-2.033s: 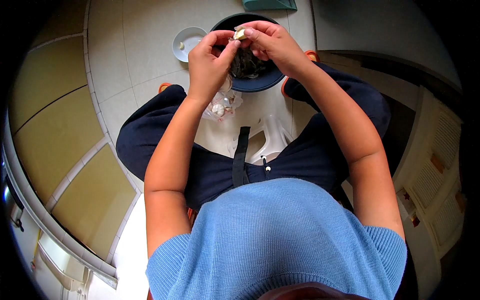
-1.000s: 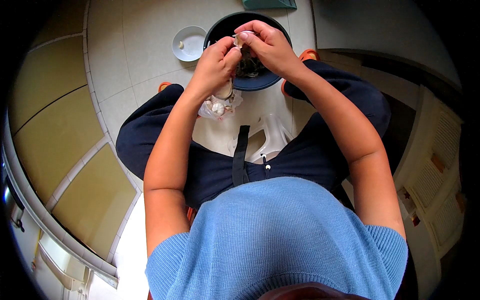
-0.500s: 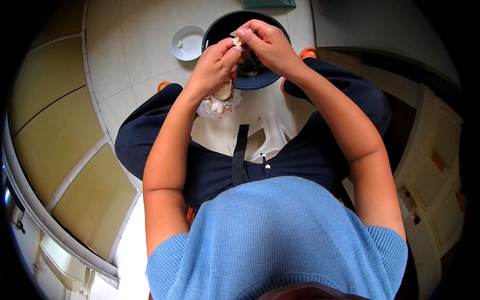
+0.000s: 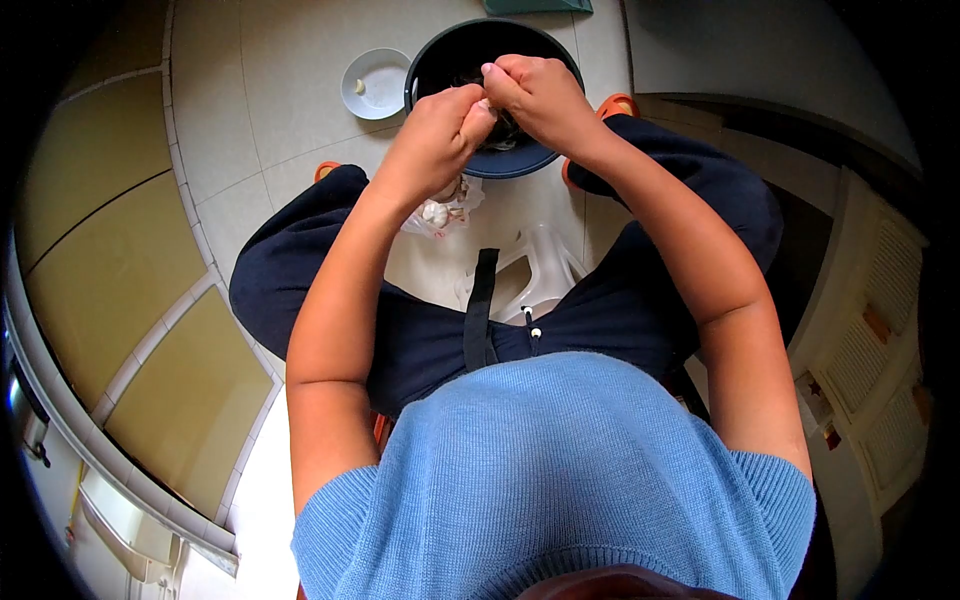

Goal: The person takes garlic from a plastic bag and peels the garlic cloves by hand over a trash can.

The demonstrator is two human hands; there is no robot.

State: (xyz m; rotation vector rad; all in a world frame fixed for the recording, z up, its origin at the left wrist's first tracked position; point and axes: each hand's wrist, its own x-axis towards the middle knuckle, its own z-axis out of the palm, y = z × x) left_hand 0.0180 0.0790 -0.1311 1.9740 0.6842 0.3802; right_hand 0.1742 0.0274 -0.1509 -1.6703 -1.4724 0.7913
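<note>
Above the dark round tub [image 4: 425,60], my left hand [image 4: 440,130] and my right hand [image 4: 535,95] meet with their fingers closed. What they pinch is hidden behind the fingers. Dark scraps [image 4: 503,135] lie inside the tub below them. A white bowl [image 4: 385,97] stands left of the tub, with a small pale clove [image 4: 359,87] in it. Under my left wrist, a clear plastic bag holds garlic bulbs [image 4: 435,213] on the floor.
A white plastic stool [image 4: 545,265] stands between my legs. Orange slippers [image 4: 617,104] show beside the tub. A green dustpan-like object [image 4: 538,5] lies at the top edge. A grey panel [image 4: 760,60] is at the upper right.
Both hands have turned and lowered a little, with the fingers curled in closer. The pale clove and its skin, seen between the fingertips before, are now out of sight.
</note>
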